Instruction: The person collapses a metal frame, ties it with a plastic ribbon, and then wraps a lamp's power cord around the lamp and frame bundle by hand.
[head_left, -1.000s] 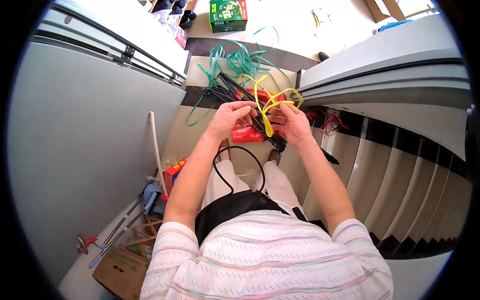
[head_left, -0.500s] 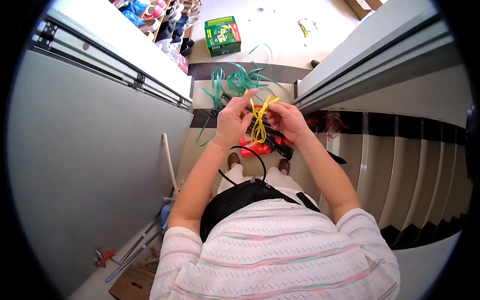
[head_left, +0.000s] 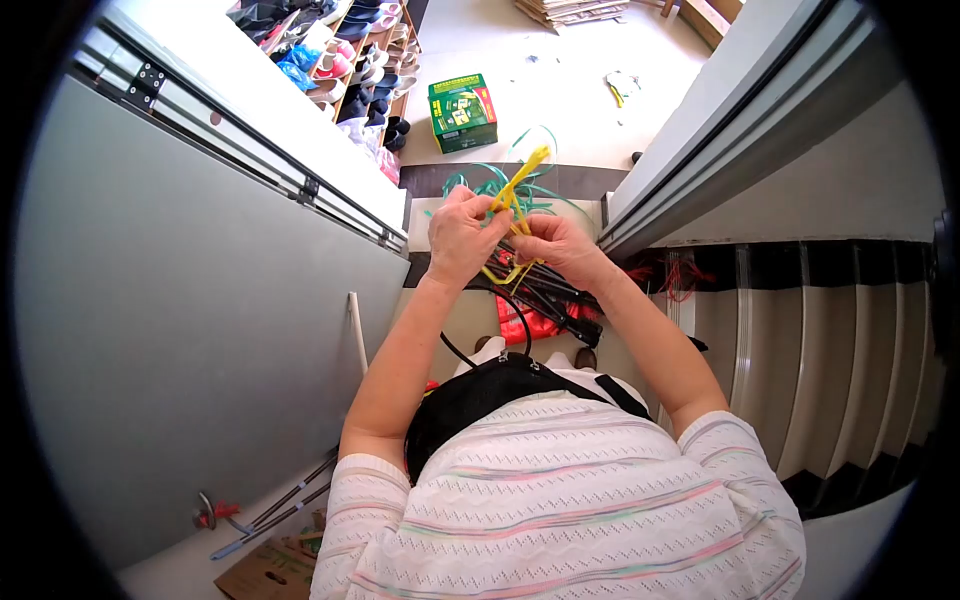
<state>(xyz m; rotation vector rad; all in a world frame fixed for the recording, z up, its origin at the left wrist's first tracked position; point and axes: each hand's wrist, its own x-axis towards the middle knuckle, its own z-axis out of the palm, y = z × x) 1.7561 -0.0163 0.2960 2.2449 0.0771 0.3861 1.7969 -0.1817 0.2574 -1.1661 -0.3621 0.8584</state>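
A bundle of yellow cord (head_left: 521, 178) is pinched between both of my hands, in front of my body. My left hand (head_left: 464, 236) is closed on its left side, thumb and fingers pressed together. From the right, my right hand (head_left: 562, 246) grips the same cord with thumb and forefinger. The bundle's upper end sticks up past my fingers, and a loop hangs below them. Beneath my hands lie dark folded poles or rods (head_left: 555, 305) on a red plastic bag (head_left: 522, 322). Tangled green strapping (head_left: 490, 180) lies on the floor just beyond my hands.
A green box (head_left: 463, 113) stands on the floor past the threshold, beside a shoe rack (head_left: 385, 50). A grey door (head_left: 200, 300) is at my left. Stairs (head_left: 820, 340) lie at my right, with red strands (head_left: 685, 275) at their edge. Flattened cardboard (head_left: 570, 10) lies far ahead.
The yellow cord has turned from a hanging looped bunch to a bundle pointing up and away. My left forefinger, stretched out before, is now bent onto the cord. The view has tilted upward.
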